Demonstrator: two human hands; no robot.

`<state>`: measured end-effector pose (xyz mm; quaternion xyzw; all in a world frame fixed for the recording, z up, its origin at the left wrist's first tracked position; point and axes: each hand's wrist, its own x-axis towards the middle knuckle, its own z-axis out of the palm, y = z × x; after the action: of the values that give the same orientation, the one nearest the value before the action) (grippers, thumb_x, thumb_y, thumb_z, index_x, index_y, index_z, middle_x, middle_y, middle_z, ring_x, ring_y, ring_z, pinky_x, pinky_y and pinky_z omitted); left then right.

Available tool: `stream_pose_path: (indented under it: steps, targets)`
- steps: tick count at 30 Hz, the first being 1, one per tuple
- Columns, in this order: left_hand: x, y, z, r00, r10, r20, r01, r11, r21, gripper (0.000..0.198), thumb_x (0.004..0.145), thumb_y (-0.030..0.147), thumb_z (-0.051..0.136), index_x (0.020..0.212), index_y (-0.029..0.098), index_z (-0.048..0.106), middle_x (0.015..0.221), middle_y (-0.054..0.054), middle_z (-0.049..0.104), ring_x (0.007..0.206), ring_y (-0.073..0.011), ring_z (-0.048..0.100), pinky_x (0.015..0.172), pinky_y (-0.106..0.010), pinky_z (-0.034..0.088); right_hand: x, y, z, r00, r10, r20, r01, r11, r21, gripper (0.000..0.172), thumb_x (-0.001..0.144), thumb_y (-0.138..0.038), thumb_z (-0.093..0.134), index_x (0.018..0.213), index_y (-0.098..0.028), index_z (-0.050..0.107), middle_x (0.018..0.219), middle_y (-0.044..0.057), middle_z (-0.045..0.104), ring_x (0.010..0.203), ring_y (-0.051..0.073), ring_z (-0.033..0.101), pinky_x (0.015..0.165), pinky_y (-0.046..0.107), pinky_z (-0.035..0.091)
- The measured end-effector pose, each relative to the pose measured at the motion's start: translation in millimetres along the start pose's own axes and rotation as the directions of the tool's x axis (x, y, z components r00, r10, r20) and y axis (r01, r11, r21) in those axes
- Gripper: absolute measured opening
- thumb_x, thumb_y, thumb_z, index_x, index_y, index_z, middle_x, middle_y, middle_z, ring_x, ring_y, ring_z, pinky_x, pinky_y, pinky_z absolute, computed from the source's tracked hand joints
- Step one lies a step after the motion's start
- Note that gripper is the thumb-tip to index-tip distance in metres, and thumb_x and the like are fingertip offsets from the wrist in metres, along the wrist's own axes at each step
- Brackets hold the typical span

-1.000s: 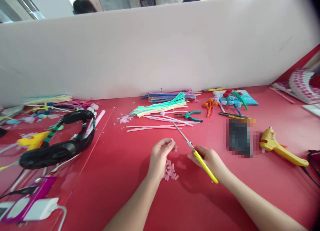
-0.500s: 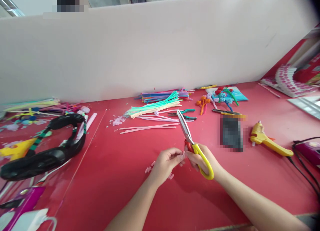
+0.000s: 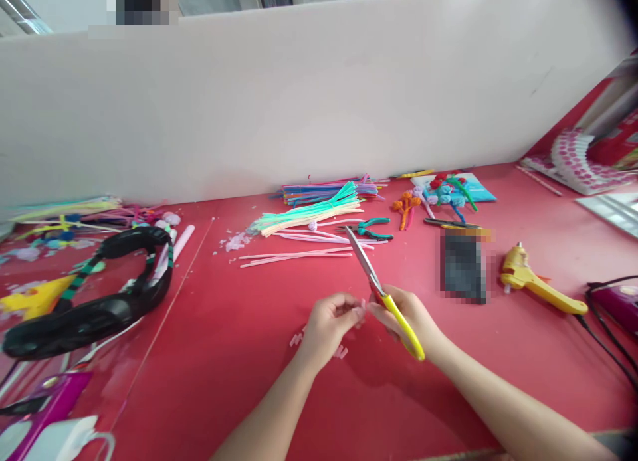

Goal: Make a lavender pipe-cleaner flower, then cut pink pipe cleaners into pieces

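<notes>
My right hand (image 3: 411, 318) is closed around scissors (image 3: 371, 272) with a yellow handle, their blades pointing up and away to the left. Pinched between the thumb and fingers of my left hand (image 3: 329, 325) is a short pink pipe cleaner piece (image 3: 363, 305). The two hands are close together over the red table, with a small gap between their fingertips. Several cut pink pieces (image 3: 341, 352) lie on the table under and beside my left hand. Farther back rest long pink pipe cleaners (image 3: 296, 256).
Behind lie a bundle of green and cream pipe cleaners (image 3: 312, 210) and teal-handled pliers (image 3: 371, 228). To the right are pipe cleaner flowers (image 3: 443, 194) and a yellow glue gun (image 3: 541, 283). A black ring-shaped device (image 3: 74, 328) sits left. A white partition (image 3: 279, 102) stands at the back.
The scissors have turned in my right hand, their tips swinging slightly left. My right fingers have moved a little away from the pink piece, which stays in my left hand.
</notes>
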<state>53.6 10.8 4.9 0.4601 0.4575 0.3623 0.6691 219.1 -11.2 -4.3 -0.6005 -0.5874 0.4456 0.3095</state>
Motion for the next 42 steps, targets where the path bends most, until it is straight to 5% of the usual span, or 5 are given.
stream_pose_path:
  steps: [5,10,42]
  targets:
    - [11,-5,-11.1,0.972,0.097,-0.215,-0.126,0.984,-0.125,0.011,0.069,0.026,0.065,0.075,0.017,0.063,0.064,0.002,0.061,0.062,-0.0098,0.056,0.065,-0.021,0.043,-2,5,-4,0.987,-0.153,-0.053,0.105,0.853,-0.512,0.027,0.072,-0.043,0.054,0.068,-0.022,0.038,0.054,-0.004,0.047,0.048,0.013,0.047,0.046,0.022,0.025]
    - [14,-6,-17.2,0.934,0.154,-0.324,-0.228,0.952,-0.205,0.009,0.071,0.023,0.064,0.076,0.017,0.062,0.069,0.001,0.062,0.067,-0.0105,0.056,0.069,-0.023,0.043,-9,4,4,0.986,-0.169,-0.012,0.116,0.725,-0.679,0.026,0.076,-0.047,0.049,0.079,-0.022,0.042,0.064,0.000,0.059,0.056,0.020,0.059,0.048,0.024,0.025]
    - [11,-1,-15.3,0.929,0.182,-0.323,-0.292,0.895,-0.336,0.008,0.073,0.022,0.062,0.077,0.016,0.064,0.069,-0.001,0.062,0.067,-0.0104,0.054,0.069,-0.023,0.042,-9,15,7,0.966,-0.256,0.036,0.189,0.605,-0.773,0.022,0.083,-0.041,0.042,0.074,-0.021,0.042,0.060,0.002,0.062,0.046,0.017,0.057,0.045,0.025,0.020]
